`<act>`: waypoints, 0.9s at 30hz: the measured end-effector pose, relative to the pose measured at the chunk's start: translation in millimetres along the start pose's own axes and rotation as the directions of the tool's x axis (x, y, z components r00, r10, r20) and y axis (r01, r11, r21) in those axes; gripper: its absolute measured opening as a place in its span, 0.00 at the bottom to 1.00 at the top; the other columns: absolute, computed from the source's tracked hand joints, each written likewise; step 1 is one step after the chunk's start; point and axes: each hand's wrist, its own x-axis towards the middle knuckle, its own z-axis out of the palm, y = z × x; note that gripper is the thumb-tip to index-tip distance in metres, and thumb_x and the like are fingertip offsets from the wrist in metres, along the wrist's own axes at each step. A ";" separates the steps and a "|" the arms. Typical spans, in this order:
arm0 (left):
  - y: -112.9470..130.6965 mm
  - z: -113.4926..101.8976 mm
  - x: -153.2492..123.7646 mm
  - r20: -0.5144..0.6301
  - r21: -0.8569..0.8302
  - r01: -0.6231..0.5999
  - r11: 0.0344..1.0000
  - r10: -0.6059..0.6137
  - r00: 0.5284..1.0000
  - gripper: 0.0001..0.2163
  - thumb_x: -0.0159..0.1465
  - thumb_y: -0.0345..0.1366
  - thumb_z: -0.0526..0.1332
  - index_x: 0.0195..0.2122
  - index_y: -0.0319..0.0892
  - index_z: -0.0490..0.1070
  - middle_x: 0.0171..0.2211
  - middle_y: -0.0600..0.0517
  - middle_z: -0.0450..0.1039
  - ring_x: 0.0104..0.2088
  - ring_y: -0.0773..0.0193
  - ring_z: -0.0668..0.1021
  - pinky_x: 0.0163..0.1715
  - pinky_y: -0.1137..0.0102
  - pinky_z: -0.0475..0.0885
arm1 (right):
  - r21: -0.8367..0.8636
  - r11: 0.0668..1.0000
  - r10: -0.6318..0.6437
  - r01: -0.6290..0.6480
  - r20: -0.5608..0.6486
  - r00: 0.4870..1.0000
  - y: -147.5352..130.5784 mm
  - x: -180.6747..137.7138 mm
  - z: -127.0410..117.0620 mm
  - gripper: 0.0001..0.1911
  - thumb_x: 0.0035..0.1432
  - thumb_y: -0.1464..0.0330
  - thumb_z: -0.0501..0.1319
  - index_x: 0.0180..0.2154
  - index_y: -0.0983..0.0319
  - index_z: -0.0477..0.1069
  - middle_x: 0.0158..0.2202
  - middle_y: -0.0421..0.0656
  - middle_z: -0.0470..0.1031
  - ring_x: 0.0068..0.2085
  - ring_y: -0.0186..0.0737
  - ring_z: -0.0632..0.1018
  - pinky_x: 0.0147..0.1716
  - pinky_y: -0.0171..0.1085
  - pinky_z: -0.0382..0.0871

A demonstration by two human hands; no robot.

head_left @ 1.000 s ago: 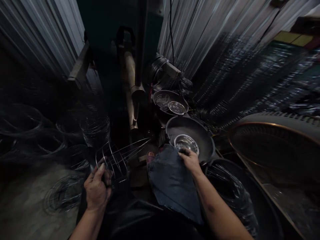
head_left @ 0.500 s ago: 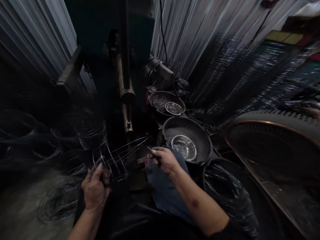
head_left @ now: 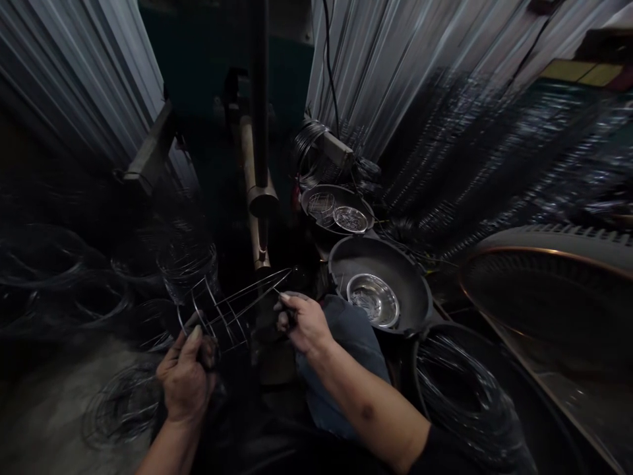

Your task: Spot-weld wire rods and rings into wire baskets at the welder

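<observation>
Wire frame (head_left: 232, 310) is our landmark: a cage of thin rods whose tips run together just under the upright metal post (head_left: 260, 165). We grip the frame's near, wide end with our left hand (head_left: 186, 379), fingers curled around the rods and thumb laid along one. Our right hand (head_left: 302, 322) sits at the frame's pointed end, thumb and fingers pressed together; whether they pinch a small piece is too dark to tell. To do this step well, we judge the left hand should keep the frame level and steady while the right works at the tips. Right of the frame, a steel bowl (head_left: 372, 300) rests inside a dark pan (head_left: 410, 277).
</observation>
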 end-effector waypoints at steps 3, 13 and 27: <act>-5.2 0.8 0.9 -0.004 -0.029 0.037 0.999 -0.037 0.999 0.11 0.53 0.38 0.66 0.20 0.39 0.66 0.12 0.60 0.58 0.15 0.74 0.61 0.22 0.74 0.64 | 0.073 0.997 0.002 -0.005 0.041 0.999 -0.6 4.7 5.5 0.11 0.38 0.69 0.68 0.25 0.65 0.68 0.18 0.38 0.72 0.14 0.27 0.65 0.14 0.29 0.56; -9.4 1.2 4.6 0.007 0.020 0.094 0.995 -0.094 0.996 0.14 0.54 0.40 0.66 0.18 0.40 0.64 0.13 0.59 0.57 0.16 0.73 0.63 0.21 0.75 0.61 | 0.192 0.981 -0.019 0.003 0.083 0.996 9.9 10.9 12.2 0.14 0.37 0.71 0.71 0.26 0.64 0.67 0.18 0.39 0.73 0.15 0.25 0.61 0.16 0.29 0.52; 11.4 30.1 25.5 -0.005 -0.027 0.128 0.991 -0.128 0.992 0.11 0.51 0.41 0.68 0.31 0.40 0.73 0.12 0.61 0.57 0.14 0.74 0.61 0.16 0.77 0.59 | 0.238 0.966 -0.124 0.103 0.074 0.990 -3.4 36.8 40.5 0.11 0.40 0.73 0.69 0.26 0.64 0.68 0.18 0.38 0.71 0.15 0.24 0.61 0.17 0.28 0.51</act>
